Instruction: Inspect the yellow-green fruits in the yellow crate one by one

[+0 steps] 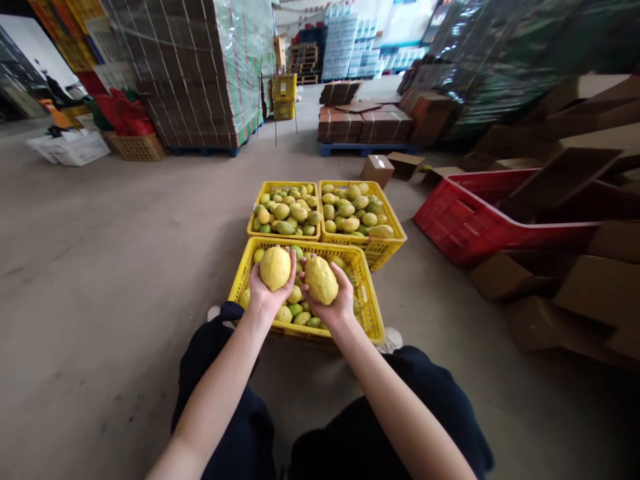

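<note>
My left hand (263, 298) cups a smooth yellow lemon-like fruit (275, 269), its pointed tip toward me. In my right hand (343, 303) rests a bumpier, longer yellow-green lemon-like fruit (321, 280). Both hands are palm up, side by side, above the near yellow crate (371, 310). Inside that crate lie yellow and green fruits (301, 319), partly hidden by my hands and forearms. Two more yellow crates of similar fruit stand just beyond it, a left one (250, 227) and a right one (395, 233).
To the right, a red crate (445, 227) holds cardboard, with open cardboard boxes (575, 300) heaped around it. Farther back are a wrapped pallet stack (185, 73), flattened cartons on a blue pallet (345, 150), and a small carton (377, 170). My knees flank the near crate.
</note>
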Demonstrator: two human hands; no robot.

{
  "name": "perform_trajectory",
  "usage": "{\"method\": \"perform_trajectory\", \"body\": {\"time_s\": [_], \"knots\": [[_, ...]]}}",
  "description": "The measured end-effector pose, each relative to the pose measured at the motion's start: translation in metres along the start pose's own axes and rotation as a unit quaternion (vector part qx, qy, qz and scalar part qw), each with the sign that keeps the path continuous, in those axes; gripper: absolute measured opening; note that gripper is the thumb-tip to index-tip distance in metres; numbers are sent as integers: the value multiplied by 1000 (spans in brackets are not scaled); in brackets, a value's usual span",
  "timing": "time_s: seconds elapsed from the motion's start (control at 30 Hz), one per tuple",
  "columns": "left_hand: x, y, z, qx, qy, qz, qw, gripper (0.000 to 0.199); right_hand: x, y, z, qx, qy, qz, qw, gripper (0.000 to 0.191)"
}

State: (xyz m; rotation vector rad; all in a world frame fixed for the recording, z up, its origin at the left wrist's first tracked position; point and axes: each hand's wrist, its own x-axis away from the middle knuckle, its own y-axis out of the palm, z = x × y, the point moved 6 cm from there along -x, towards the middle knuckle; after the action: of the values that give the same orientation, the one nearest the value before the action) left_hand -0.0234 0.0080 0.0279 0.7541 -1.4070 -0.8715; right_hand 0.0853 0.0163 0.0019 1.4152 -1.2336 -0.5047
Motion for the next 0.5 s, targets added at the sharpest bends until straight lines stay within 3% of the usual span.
{"method": "perform_trajectory", "body": {"time_s": [0.13, 0.3, 0.4, 0.5], "knots": [[4, 1, 19, -1, 9, 51, 999, 46, -8, -38, 11, 36, 38, 109, 993, 21], [5, -5, 47, 32, 43, 93, 994, 46, -28, -94, 13, 135, 62, 255, 955, 19], [9, -8, 56, 47, 41, 104, 993, 45, -67, -97, -12, 230, 7, 282, 931, 23], [11, -11, 62, 33, 34, 125, 991, 44, -130, -76, -47, 310, -58, 282, 906, 28]]}}
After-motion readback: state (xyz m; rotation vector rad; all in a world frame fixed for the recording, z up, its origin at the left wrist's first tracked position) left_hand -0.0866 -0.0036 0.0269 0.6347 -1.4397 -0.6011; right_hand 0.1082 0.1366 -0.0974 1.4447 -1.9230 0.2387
